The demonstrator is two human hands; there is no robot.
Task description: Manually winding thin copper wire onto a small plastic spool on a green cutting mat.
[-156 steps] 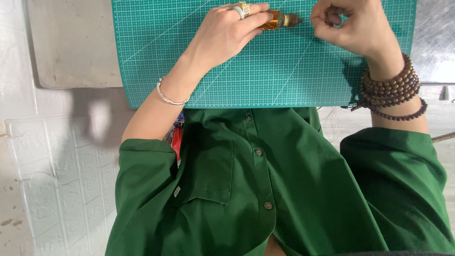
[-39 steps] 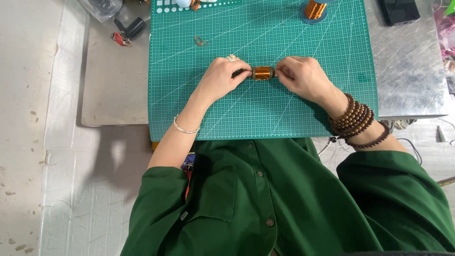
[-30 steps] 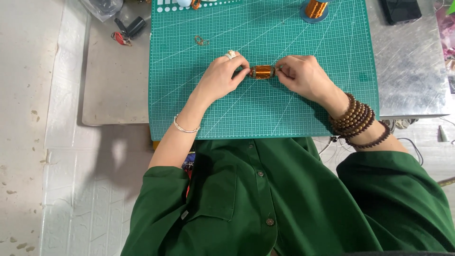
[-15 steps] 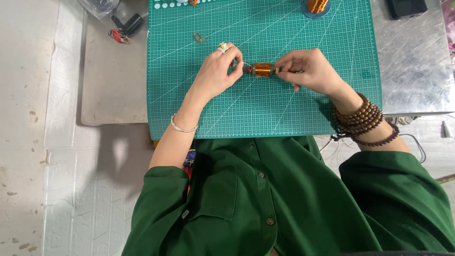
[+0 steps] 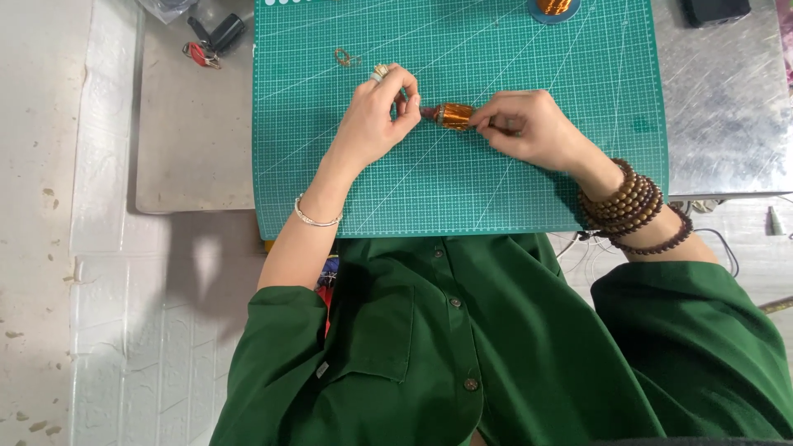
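A small coil wound with copper-coloured wire (image 5: 453, 116) is held just above the green cutting mat (image 5: 462, 182). My right hand (image 5: 529, 128) grips its right end. My left hand (image 5: 376, 116) pinches the dark left tip of the coil between thumb and fingers. A ring sits on a left finger, a thin bangle on the left wrist, and brown bead bracelets on the right wrist.
A spool of copper wire (image 5: 553, 8) stands at the mat's far edge. A small bent wire piece (image 5: 344, 58) lies on the mat beyond my left hand. Keys and a dark object (image 5: 211, 40) lie on the grey table at far left. A metal sheet (image 5: 719, 99) lies right of the mat.
The view has shifted from close to wider. My left hand lifted and turned, its fingers now pinching the coil's left tip; the right hand keeps its hold.
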